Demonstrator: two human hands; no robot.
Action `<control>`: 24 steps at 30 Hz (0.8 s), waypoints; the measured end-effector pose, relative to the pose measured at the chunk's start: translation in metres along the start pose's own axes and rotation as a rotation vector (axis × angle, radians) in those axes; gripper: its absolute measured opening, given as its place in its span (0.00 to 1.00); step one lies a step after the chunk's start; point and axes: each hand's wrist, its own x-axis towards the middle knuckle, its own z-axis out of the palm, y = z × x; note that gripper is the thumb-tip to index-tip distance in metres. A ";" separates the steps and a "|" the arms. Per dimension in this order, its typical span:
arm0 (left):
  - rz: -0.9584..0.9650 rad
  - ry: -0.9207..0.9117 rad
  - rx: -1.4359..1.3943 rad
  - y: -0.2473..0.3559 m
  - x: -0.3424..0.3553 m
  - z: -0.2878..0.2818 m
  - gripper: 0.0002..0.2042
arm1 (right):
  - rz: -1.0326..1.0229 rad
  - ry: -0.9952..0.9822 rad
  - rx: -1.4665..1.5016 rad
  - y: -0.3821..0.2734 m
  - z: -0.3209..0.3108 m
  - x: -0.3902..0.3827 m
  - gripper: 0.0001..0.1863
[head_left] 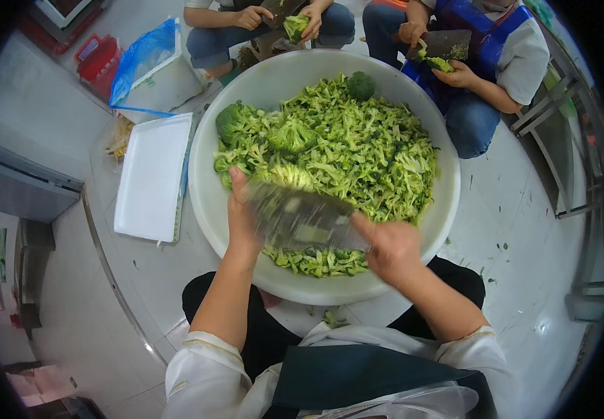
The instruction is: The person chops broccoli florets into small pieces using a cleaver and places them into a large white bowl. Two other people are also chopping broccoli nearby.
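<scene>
In my right hand (394,251), the handle of a wide cleaver (302,218) is gripped; its blade is smeared by motion and spans leftward toward my other hand. My left hand (241,220) is closed around a broccoli head (284,176), whose pale green top shows just beyond the blade. Its fingers are mostly hidden by the cleaver. Both hands are above a large white round tub (448,202) filled with chopped broccoli pieces (365,150). Whole heads of broccoli (293,135) lie on the pieces toward the left, and one dark green floret (361,86) sits at the far side.
Across the tub, two people cut broccoli with cleavers (448,45). To the left are a white foam lid (150,178), a white box (166,87) lined with blue plastic and a red basket (99,66). A metal rack (553,119) stands right. Green scraps dot the floor.
</scene>
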 end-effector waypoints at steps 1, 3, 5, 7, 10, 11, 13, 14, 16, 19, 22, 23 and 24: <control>-0.027 0.050 -0.002 0.002 0.000 0.004 0.36 | -0.059 0.028 0.062 -0.018 -0.007 0.011 0.33; -0.051 0.064 0.133 0.003 0.005 -0.007 0.37 | -0.144 0.079 0.135 -0.042 -0.014 0.026 0.34; -0.181 0.177 -0.005 0.008 0.000 0.006 0.35 | -0.155 0.112 0.095 -0.033 -0.006 0.020 0.35; -0.226 -0.246 -0.465 -0.008 0.008 -0.020 0.33 | 0.006 -0.022 0.038 -0.008 0.006 0.008 0.35; -0.097 -0.110 -0.041 0.020 -0.008 -0.001 0.33 | 0.189 -0.032 -0.103 0.032 0.027 -0.013 0.35; -0.107 -0.071 -0.046 0.023 -0.012 0.005 0.33 | 0.201 -0.046 -0.093 0.032 0.026 -0.014 0.36; -0.048 0.023 -0.050 0.023 -0.013 0.015 0.33 | 0.227 -0.080 -0.063 0.022 0.018 -0.018 0.36; -0.023 0.084 -0.053 0.021 -0.013 0.017 0.33 | 0.115 -0.045 -0.014 0.008 0.011 -0.014 0.37; -0.174 0.270 -0.116 0.019 -0.005 0.021 0.34 | -0.100 0.037 0.078 -0.028 -0.007 0.006 0.37; -0.106 0.075 -0.162 0.001 0.006 -0.005 0.33 | -0.090 0.016 0.117 -0.045 -0.017 0.020 0.38; -0.245 0.048 -0.373 0.011 0.002 0.003 0.32 | 0.026 -0.068 -0.020 -0.010 0.006 0.003 0.37; -0.159 0.045 -0.255 0.014 -0.003 0.007 0.31 | 0.062 -0.017 -0.032 0.010 0.018 -0.009 0.36; -0.066 0.048 -0.144 0.017 -0.007 0.009 0.31 | 0.076 -0.026 -0.047 0.015 0.023 -0.013 0.35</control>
